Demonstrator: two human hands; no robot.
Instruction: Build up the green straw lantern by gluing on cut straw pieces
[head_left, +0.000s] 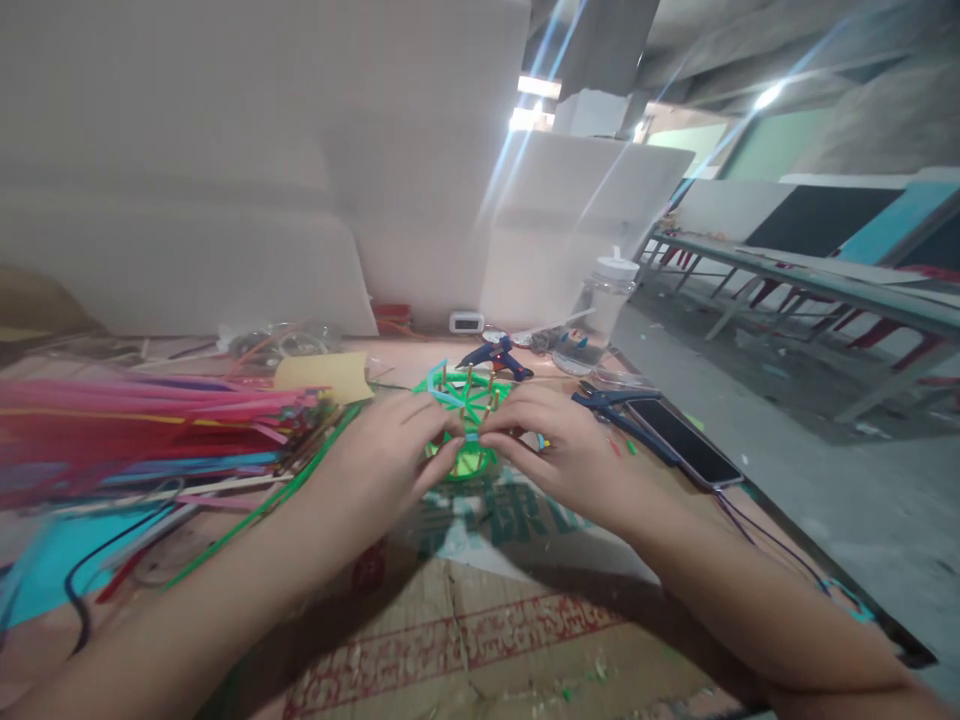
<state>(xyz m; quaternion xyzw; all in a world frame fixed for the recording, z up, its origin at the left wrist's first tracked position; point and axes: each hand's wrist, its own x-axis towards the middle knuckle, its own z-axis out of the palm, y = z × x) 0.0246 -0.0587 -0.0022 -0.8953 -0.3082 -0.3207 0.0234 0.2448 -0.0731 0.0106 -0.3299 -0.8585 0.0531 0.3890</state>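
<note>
A round green wheel-like frame [466, 400] made of what look like pipe cleaners, with spokes and several short brown upright sticks, lies on the table in front of me. My left hand [409, 440] pinches at its near side, thumb against fingertips. Opposite it, my right hand [536, 432] makes a similar pinch, very close to the left. Between the two sets of fingertips shows a short light blue pipe cleaner [471, 437]. Another light blue length [437, 378] bends over the frame's far left rim. Both hands cover part of the frame.
Pink, red and blue pipe cleaners [150, 425] are heaped at the left. Behind the frame lies a blue glue gun [495, 355]. Pliers [626, 420], a phone [684, 440] with a cable and a clear bottle [600, 310] stand or lie at the right, near the table edge.
</note>
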